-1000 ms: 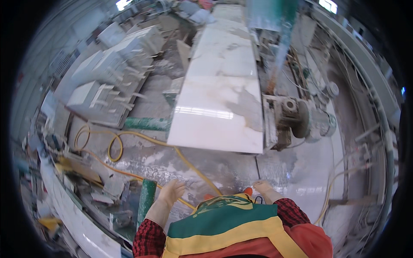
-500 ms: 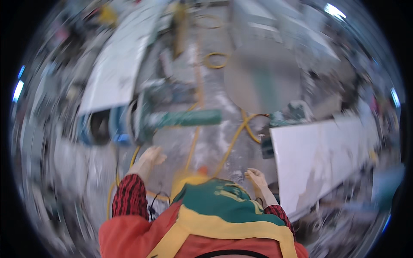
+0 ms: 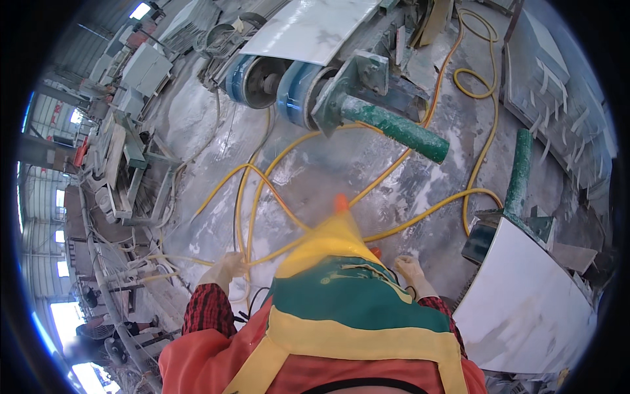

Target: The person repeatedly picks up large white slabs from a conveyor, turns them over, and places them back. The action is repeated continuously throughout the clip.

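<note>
My left hand, in a pale work glove, hangs at my side with fingers loosely curled and nothing in it, over yellow hoses lying on the wet concrete floor. My right hand, also gloved, hangs empty at my other side, close to a white stone slab at the lower right. My orange, green and yellow apron fills the lower middle. Ahead stands a stone-cutting machine with blue wheels and a green bar, and a white marble slab lies on it.
Yellow hoses loop across the floor toward the upper right. A green post stands right of me. Stacked slabs and racks line the right side. Benches, stone blocks and clutter run along the left.
The view has swung round quickly: the machine now sits ahead at the top and the white slab lies to my lower right. Both hands stay down at my sides, empty.
</note>
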A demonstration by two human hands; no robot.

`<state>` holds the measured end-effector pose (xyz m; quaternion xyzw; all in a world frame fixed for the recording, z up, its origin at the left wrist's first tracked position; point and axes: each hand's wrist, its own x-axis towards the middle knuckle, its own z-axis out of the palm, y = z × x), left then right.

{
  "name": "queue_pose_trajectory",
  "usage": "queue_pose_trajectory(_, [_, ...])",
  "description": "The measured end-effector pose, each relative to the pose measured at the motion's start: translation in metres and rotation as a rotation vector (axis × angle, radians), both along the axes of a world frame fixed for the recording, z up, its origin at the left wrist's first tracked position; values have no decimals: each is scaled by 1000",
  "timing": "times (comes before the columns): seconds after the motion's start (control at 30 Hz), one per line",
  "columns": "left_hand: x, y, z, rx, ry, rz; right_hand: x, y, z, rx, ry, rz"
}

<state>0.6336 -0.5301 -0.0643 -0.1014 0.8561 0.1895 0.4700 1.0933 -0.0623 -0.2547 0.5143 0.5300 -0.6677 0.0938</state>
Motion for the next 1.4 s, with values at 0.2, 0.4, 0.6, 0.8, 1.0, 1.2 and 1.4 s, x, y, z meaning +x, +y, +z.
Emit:
queue_pose_trajectory(0.2, [-3,-6,22,39,73,178,-13,-6,-6,-46,129,-122])
queue_pose_trajectory(0.4, [-84,80,17,219,80,83,29,1,-29,70,-243,-88])
queue_pose_trajectory(0.6, [-192,121,-43,328,21,77,-44,-17,7,123,-265,-271])
queue_pose_trajectory(0.8, [-305,131,-71,355,-10,-40,-240,8,52,495,21,-197])
queue_pose_trajectory(1.0, [-412,178,37,177,315,-422,-480,60,231,663,345,-151])
queue_pose_trajectory(1.2, [-447,237,40,609,589,-346,-601,134,268,1617,466,212])
queue_pose_trajectory(1.4, [-456,298,35,818,927,-490,-667,178,266,1759,333,248])
